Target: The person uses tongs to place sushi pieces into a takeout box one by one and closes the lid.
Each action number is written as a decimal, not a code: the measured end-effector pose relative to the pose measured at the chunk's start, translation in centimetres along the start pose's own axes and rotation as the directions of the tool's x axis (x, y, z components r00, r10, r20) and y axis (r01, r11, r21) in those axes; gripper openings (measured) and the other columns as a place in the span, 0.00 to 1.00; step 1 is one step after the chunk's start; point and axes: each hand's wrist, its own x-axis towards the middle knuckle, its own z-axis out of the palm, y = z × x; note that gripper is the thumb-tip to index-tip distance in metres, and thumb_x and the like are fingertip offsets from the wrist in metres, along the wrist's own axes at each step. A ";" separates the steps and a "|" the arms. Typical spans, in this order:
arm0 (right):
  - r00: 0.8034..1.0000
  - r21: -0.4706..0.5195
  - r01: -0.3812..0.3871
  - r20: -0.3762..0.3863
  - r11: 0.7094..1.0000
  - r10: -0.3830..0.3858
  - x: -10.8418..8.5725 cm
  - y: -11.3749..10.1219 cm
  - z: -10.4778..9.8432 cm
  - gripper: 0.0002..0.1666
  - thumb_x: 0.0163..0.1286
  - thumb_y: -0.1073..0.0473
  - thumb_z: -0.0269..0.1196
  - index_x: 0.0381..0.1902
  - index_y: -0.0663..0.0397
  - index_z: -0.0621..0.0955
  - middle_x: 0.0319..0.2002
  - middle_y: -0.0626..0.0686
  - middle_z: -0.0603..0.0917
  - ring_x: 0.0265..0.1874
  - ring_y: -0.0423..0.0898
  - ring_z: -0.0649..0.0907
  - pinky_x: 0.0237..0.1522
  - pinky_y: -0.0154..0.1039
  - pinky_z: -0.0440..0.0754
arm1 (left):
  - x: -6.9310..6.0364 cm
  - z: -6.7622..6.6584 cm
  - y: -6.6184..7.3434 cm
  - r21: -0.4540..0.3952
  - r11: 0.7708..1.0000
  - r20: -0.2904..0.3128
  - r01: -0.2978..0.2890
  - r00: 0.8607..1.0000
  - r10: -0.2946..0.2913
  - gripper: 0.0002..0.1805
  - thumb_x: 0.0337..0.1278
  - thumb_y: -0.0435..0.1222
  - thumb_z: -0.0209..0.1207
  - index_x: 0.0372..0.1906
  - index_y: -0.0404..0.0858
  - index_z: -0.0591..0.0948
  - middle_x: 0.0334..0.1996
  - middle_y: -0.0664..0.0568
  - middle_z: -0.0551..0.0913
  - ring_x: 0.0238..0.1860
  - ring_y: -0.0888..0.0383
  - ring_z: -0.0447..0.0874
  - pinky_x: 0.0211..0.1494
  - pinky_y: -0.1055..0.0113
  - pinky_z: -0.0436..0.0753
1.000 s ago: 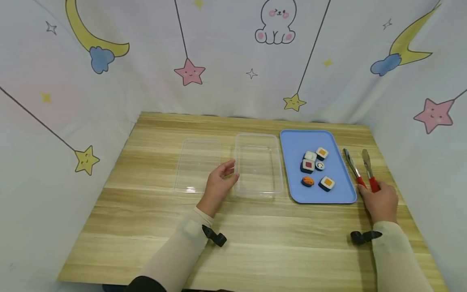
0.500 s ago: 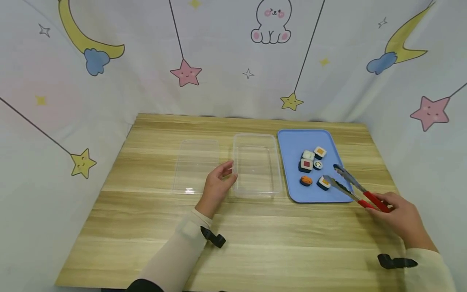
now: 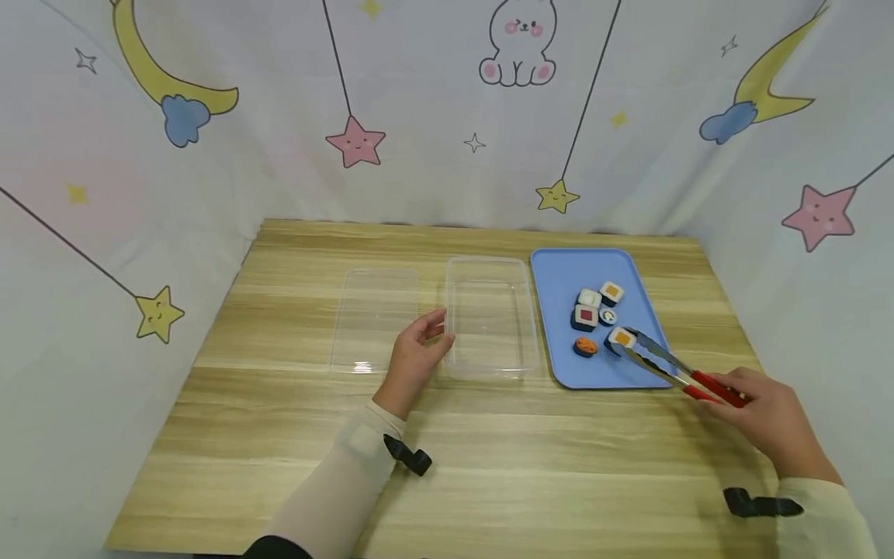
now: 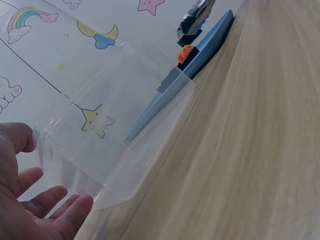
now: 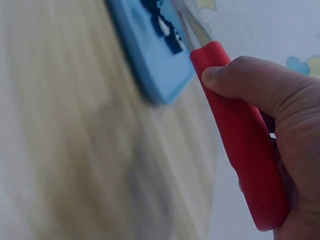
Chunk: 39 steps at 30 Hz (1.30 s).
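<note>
My right hand (image 3: 771,415) grips the red-handled metal tongs (image 3: 705,384), whose tips stand on either side of a white-topped sushi piece (image 3: 621,338) with an orange centre, at the front right of the blue tray (image 3: 573,376). In the right wrist view the thumb lies along a red handle (image 5: 240,140). My left hand (image 3: 414,357), fingers slightly bent, touches the left side of the clear box (image 3: 492,318); the left wrist view has the thumb at the box's rim (image 4: 42,132). Whether the tongs' tips press on the piece, I cannot tell.
Several other sushi pieces lie on the tray, among them an orange-topped one (image 3: 585,347), a red-centred one (image 3: 585,317) and a small round one (image 3: 608,317). A clear flat lid (image 3: 377,318) lies left of the box on the wooden table (image 3: 489,450). A patterned cloth hangs behind.
The right hand has picked the tongs up from the table's right side and swung them left over the tray, where their tips have closed in around the front-right piece. The left hand stays by the box.
</note>
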 end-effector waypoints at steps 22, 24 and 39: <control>0.897 0.081 0.252 0.355 0.964 -0.265 19.2 -18.4 4.3 0.26 0.64 0.56 0.75 0.59 0.57 0.86 0.42 0.51 0.82 0.24 0.50 0.85 0.27 0.43 0.84 | 0.0 0.1 -0.3 -0.014 1.000 -0.010 -0.012 1.000 0.012 0.27 0.65 0.33 0.67 0.68 0.34 0.78 0.64 0.39 0.81 0.63 0.43 0.80 0.59 0.52 0.82; 0.888 0.058 0.245 0.388 0.968 -0.248 20.4 -19.2 5.0 0.26 0.64 0.56 0.75 0.60 0.55 0.86 0.43 0.52 0.82 0.26 0.50 0.85 0.29 0.44 0.85 | -0.1 0.0 -0.2 -0.024 1.000 -0.011 -0.011 1.000 0.011 0.27 0.64 0.32 0.67 0.68 0.34 0.79 0.63 0.38 0.81 0.63 0.43 0.80 0.59 0.53 0.83; 0.866 -0.051 0.353 0.397 0.934 -0.306 22.4 -21.3 6.1 0.24 0.59 0.56 0.78 0.54 0.54 0.89 0.38 0.49 0.81 0.37 0.49 0.80 0.40 0.47 0.83 | 0.0 0.3 -0.3 -0.052 0.998 -0.017 -0.044 0.999 0.043 0.27 0.63 0.29 0.67 0.67 0.30 0.78 0.61 0.34 0.82 0.64 0.42 0.80 0.62 0.52 0.81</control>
